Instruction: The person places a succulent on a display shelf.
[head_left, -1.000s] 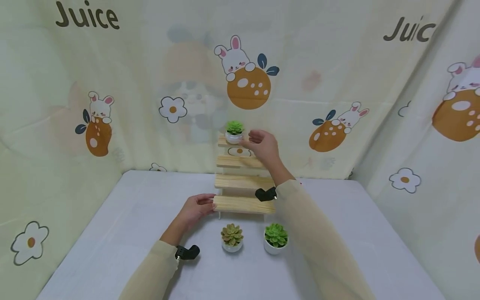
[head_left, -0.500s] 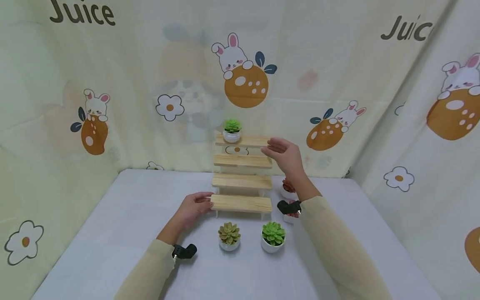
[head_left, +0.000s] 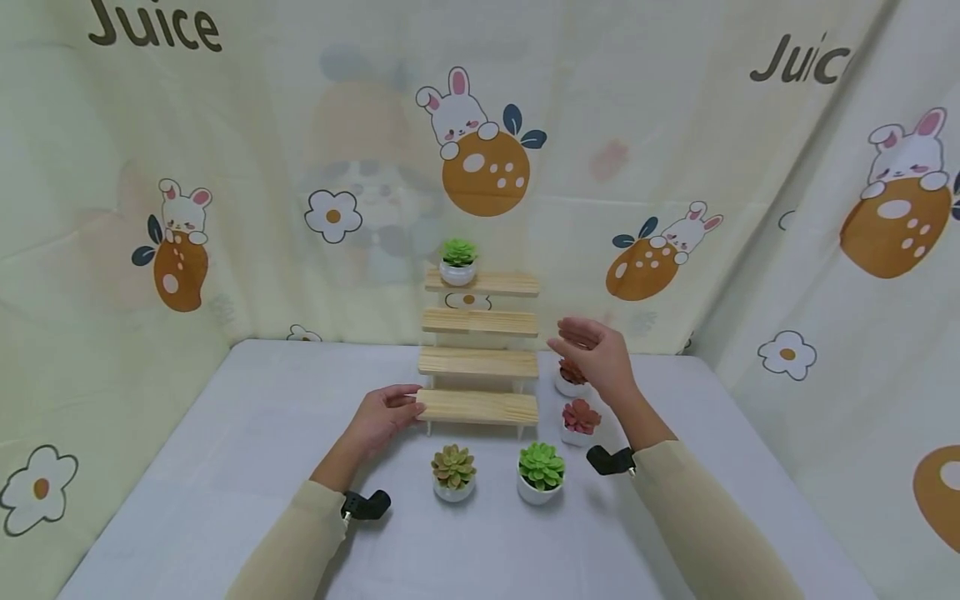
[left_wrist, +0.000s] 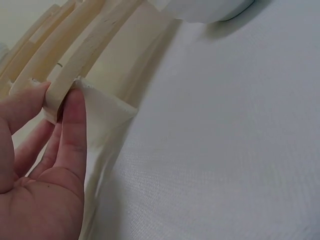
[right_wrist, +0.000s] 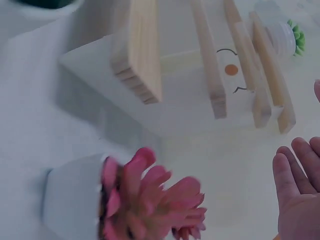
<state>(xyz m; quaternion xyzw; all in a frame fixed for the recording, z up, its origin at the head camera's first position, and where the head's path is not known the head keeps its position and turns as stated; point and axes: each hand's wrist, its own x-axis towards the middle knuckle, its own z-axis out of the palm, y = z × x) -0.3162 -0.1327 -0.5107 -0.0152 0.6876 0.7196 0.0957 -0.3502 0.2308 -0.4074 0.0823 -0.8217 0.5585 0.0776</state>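
In the head view, a four-tier wooden display stand [head_left: 477, 407] rests on the white-covered counter [head_left: 187, 467] with a small green succulent [head_left: 457, 261] at the left end of its top tier, the left hand [head_left: 378, 421] at its lowest tier, the right hand [head_left: 603, 358] partly hiding a dark red succulent [head_left: 570, 375] beside it, and a pink succulent [head_left: 580, 419], bright green succulent [head_left: 540, 468] and brownish-green succulent [head_left: 453, 468] nearer. The left wrist view shows thumb and fingers pinching the lowest plank's end, nearly together. In the right wrist view, the fingers are extended, holding nothing, apart from the planks.
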